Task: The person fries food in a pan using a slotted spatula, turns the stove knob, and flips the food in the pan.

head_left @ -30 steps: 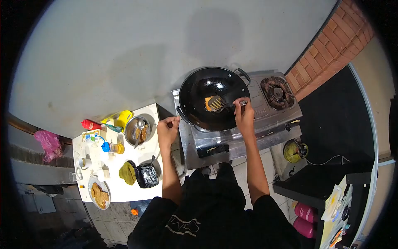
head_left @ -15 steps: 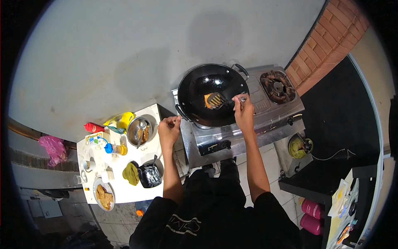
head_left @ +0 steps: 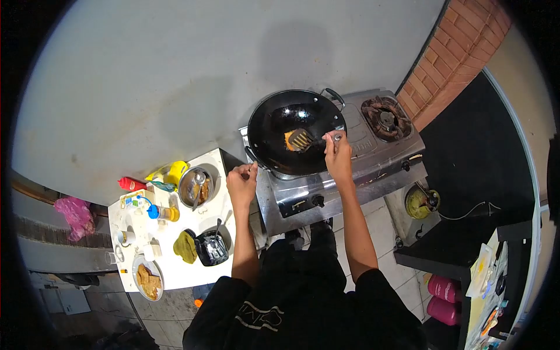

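A black wok (head_left: 274, 116) sits on the left burner of the steel stove. In it lies a small browned piece of food (head_left: 288, 140), partly covered by the slotted head of a dark spatula (head_left: 300, 140). My right hand (head_left: 338, 153) is closed round the spatula's handle over the wok's right side. Beside the wok's left handle (head_left: 251, 154) is my left hand (head_left: 241, 181), its fingers pinched together; what they hold, if anything, is too small to make out.
Left of the stove, a white table (head_left: 169, 233) bears a metal bowl (head_left: 188, 188) with spoon and food, a black dish (head_left: 211, 247), bottles and a plate of fried food (head_left: 149, 280). A bare burner (head_left: 386, 119) is at right. A grey wall stands behind.
The view has shifted slightly. The spatula and the food stay in nearly the same place in the wok, with my right hand still on the handle. My left hand keeps its pinch near the wok.
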The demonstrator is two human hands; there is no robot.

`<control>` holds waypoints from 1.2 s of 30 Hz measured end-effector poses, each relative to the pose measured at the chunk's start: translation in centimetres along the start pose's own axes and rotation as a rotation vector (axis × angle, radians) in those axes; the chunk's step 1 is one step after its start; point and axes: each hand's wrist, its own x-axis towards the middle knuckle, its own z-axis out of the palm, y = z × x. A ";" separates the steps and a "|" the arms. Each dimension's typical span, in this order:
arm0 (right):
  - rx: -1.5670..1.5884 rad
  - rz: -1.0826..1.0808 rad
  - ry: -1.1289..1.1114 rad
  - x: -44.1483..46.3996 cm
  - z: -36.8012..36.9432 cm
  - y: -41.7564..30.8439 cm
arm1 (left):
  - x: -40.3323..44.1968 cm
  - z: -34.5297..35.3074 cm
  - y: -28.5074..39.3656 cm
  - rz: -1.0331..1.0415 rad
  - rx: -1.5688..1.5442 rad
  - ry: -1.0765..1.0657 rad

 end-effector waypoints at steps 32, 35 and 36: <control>-0.064 0.035 0.000 0.2 -0.3 -0.5 | 0.2 0.5 0.1 0.014 -0.028 0.044; -0.038 0.014 0.009 0.1 -0.3 -0.7 | 0.3 0.6 -0.1 0.013 -0.045 0.045; -0.038 0.014 0.010 0.1 -0.2 -0.7 | 0.3 0.6 -0.1 0.018 -0.043 0.046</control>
